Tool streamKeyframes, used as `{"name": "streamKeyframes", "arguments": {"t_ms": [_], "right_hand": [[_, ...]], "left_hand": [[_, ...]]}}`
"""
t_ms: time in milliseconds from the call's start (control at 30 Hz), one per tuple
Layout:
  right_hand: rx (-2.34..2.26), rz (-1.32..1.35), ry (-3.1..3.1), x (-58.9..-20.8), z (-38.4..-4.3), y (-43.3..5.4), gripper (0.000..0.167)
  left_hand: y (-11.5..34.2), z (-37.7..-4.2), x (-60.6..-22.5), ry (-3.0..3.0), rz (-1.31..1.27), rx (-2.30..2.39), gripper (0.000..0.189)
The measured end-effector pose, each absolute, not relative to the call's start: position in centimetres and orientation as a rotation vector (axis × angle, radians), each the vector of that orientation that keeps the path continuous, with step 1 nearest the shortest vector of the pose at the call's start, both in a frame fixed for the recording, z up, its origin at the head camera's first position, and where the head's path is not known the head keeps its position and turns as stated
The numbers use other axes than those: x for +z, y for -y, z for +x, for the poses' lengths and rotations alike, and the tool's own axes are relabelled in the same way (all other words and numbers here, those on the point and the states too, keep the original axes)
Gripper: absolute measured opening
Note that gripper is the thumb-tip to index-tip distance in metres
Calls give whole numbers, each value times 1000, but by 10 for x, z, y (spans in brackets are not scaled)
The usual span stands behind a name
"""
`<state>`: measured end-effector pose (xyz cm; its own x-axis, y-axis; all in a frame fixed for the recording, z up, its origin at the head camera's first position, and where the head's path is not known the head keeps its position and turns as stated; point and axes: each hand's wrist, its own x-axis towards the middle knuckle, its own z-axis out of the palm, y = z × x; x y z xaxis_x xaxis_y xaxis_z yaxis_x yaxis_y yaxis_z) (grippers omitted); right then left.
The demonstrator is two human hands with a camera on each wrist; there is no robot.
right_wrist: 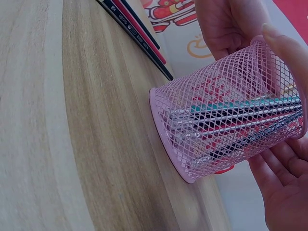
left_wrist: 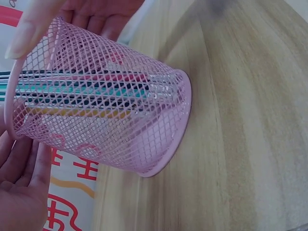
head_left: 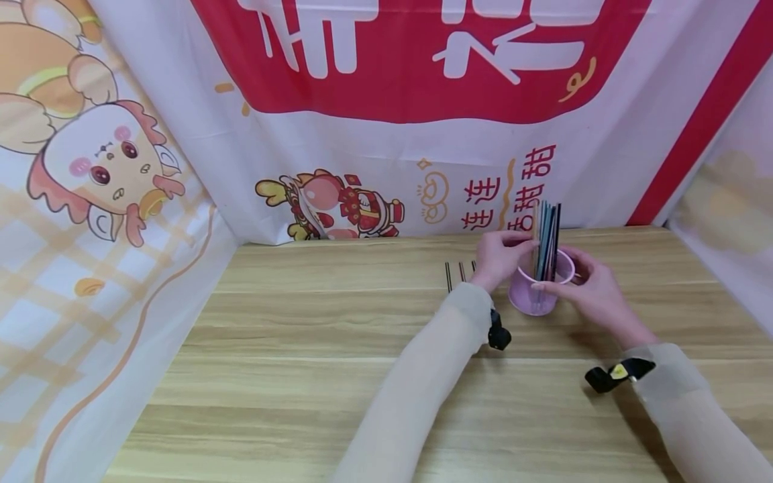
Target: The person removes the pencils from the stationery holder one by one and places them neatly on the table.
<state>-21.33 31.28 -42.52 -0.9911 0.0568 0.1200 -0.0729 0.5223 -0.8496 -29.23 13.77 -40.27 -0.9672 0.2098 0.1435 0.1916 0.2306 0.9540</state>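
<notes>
A pink mesh pencil cup (head_left: pixel 533 298) stands upright on the wooden table, holding a bundle of pencils (head_left: pixel 547 235) in teal, black, yellow and pink. My right hand (head_left: pixel 594 285) grips the cup at its rim, thumb along the near edge and fingers round the far right side. At the left of the rim, my left hand (head_left: pixel 498 258) pinches the leftmost, yellowish pencil (left_wrist: pixel 106 113) of the bundle. In the right wrist view, my left hand (right_wrist: pixel 233 24) appears just beyond the mesh. Silvery pencil ends (left_wrist: pixel 159 89) show through the wall close to the cup's base.
Several dark and red pencils (right_wrist: pixel 137 36) lie on the table left of the cup, partly hidden by my left hand in the head view. A printed cloth (head_left: pixel 356 147) hangs along the table's back edge, and another (head_left: pixel 90 288) borders the left side.
</notes>
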Motion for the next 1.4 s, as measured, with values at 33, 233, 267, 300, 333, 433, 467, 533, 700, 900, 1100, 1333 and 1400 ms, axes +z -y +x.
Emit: {"name": "streamKeyframes", "arguments": {"t_ms": [33, 233, 267, 300, 333, 433, 467, 533, 700, 900, 1100, 1333, 1400], "right_hand": [[1475, 11, 2625, -425, -213, -313, 90], [1456, -2, 2648, -424, -213, -312, 92], [1453, -1, 2649, -424, -213, -312, 92], [1453, 0, 2647, -424, -213, -311, 92], [1455, 1, 2644, -423, -213, -311, 92], [1471, 6, 2626, -423, -212, -310, 92], [1476, 6, 2621, -423, -212, -310, 91], [1483, 8, 2616, -424, -212, -311, 91], [1490, 7, 2621, -424, -213, -311, 91], [1475, 3, 2640, -422, -212, -311, 91], [1459, -12, 2637, -423, -211, -310, 91], [1463, 8, 2615, -423, -210, -309, 90], [1467, 7, 2615, -423, -210, -310, 89]], "left_hand": [[-138, -292, -402, -2440, 394, 1923, 15], [-135, -295, -401, -2360, 411, 2115, 15], [-134, -295, -401, -2349, 413, 2138, 16], [-134, -296, -401, -2339, 412, 2154, 15], [-133, -297, -400, -2333, 406, 2166, 15], [-132, -298, -399, -2255, 387, 2246, 16], [-132, -299, -398, -2224, 383, 2277, 16], [-131, -299, -396, -2163, 384, 2336, 16], [-127, -297, -388, -2090, 416, 2425, 18], [-122, -294, -377, -2039, 439, 2554, 18], [-111, -291, -366, -1991, 463, 2658, 20], [-91, -288, -359, -1924, 488, 2710, 18], [-85, -286, -358, -1926, 483, 2704, 19]]}}
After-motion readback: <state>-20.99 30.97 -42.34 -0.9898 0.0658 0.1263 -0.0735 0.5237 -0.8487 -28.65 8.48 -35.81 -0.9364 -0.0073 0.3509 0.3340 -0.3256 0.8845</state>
